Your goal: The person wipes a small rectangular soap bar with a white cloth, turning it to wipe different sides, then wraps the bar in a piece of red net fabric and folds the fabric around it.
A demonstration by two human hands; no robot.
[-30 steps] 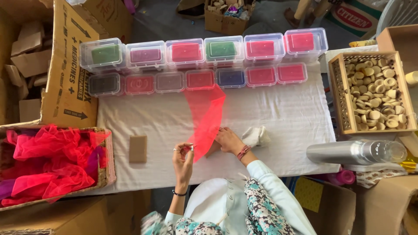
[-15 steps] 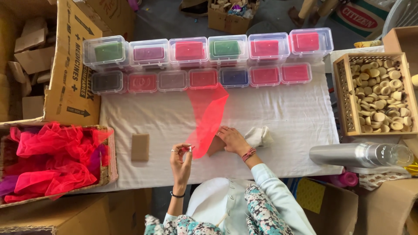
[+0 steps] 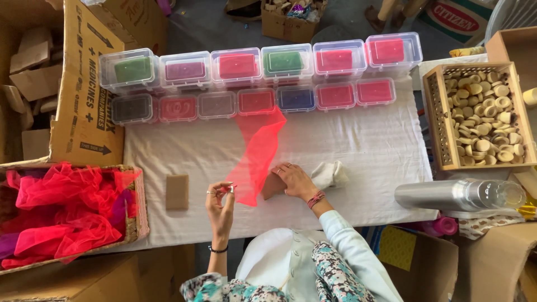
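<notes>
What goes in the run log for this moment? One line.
left hand: pinches net corner | right hand: presses net on table | nearby: white cloth, brown block

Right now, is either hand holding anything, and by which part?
The left hand pinches the red net cloth at its near corner between the fingers. The right hand lies flat, pressing the cloth's near edge to the table.

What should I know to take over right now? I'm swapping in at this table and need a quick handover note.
Left hand: raised, pinching a corner of the red net cloth.
Right hand: flat on the table, pressing a brown block at the cloth's lower edge.
Nearby: a second brown block, white cloth, basket of pink net, tray of wooden rounds.
Done: one cloth laid out.
Left: block not yet wrapped.
</notes>
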